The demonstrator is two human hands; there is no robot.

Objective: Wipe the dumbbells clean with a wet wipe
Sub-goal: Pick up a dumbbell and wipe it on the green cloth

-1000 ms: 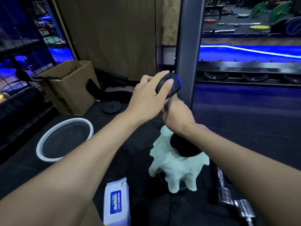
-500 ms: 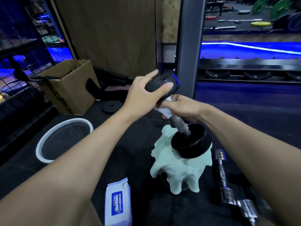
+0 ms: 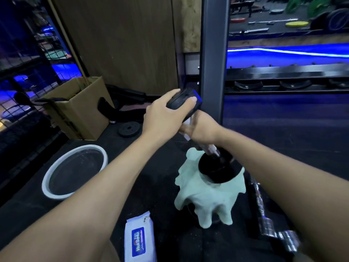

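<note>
A black dumbbell (image 3: 216, 170) stands tilted on end, its lower head resting on a pale green cloth (image 3: 207, 201). My left hand (image 3: 166, 114) grips the upper head from above. My right hand (image 3: 203, 128) is wrapped round the upper part of the chrome handle with a white wet wipe (image 3: 187, 136) under its fingers; bits of the wipe stick out beside the hand. The lower handle shows bare below my right hand. A white-and-blue pack of wet wipes (image 3: 139, 241) lies on the floor near me.
A chrome dumbbell bar (image 3: 264, 210) lies on the floor at the right. A white round basin (image 3: 47, 178) sits at the left, a cardboard box (image 3: 79, 112) behind it, a small black weight plate (image 3: 129, 129) beside it. A dark steel post (image 3: 214, 59) rises behind my hands.
My right hand with the wipe has slid down the handle and back up toward the upper head. The dumbbell has tilted a little; my left hand has kept its grip on top.
</note>
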